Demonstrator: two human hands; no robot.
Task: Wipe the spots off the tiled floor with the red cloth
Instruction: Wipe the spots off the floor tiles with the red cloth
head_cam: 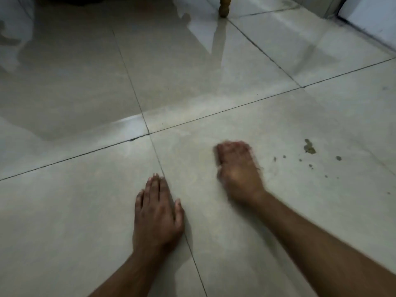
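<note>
Left hand (pixel 157 213) flat on floor (pixel 64 211); blurred right hand (pixel 237 168), grip indiscernible.

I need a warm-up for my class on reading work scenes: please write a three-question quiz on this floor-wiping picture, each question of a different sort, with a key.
1. True or false: the left hand lies flat on the tiled floor.
2. Where are the dark spots relative to the right hand? A) to its left B) to its right C) under the left hand
3. Fill in: at the top of the picture a wooden furniture ____ stands on the floor.

Key
1. True; its fingers are straight, palm down.
2. B; they lie unwiped to its right. The right hand is blurred, and a red cloth cannot be made out.
3. leg
</note>
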